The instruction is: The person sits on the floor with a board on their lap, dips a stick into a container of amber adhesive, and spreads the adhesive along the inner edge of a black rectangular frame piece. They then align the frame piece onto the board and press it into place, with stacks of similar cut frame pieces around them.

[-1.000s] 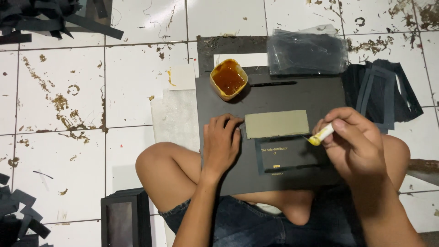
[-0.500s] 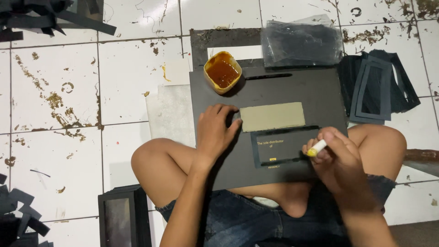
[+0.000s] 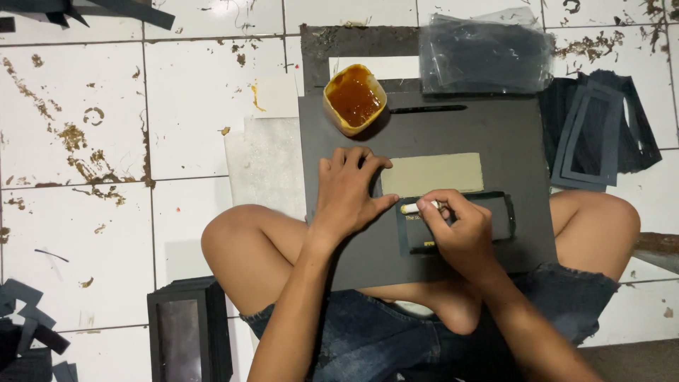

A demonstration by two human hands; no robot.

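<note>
Across the tiled floor (image 3: pixel 106 177), at about nine o'clock from the person's lap, brown stains mark the white squares. Black offcuts (image 3: pixel 28 339) lie at seven o'clock, and a stack of black window boxes (image 3: pixel 187 329) stands just beside the bent left knee.

On the lap rests a large black board (image 3: pixel 460 134), which serves as the work surface. The left hand (image 3: pixel 346 194) lies flat on its left part, fingers spread and pressed down, with the thumb stretched toward three o'clock. At twelve o'clock from that hand sits a yellow cup of amber glue (image 3: pixel 353 97), touching the board's upper edge. A thin dark stick (image 3: pixel 428 110) lies just right of the cup.

Right of the left hand, a grey-green card (image 3: pixel 435 173) lies flat on the board. Directly below it, at six o'clock, is a black box panel (image 3: pixel 495 216) with pale print. The right hand (image 3: pixel 460 233) rests on that panel, thumb and fingers pinching a small white applicator (image 3: pixel 410 208) whose tip points toward nine o'clock, close to the left thumb.

At one o'clock, a clear bag of dark sheets (image 3: pixel 484 53) lies on the floor. At three o'clock, black frames (image 3: pixel 594 131) are piled beside the board.
</note>
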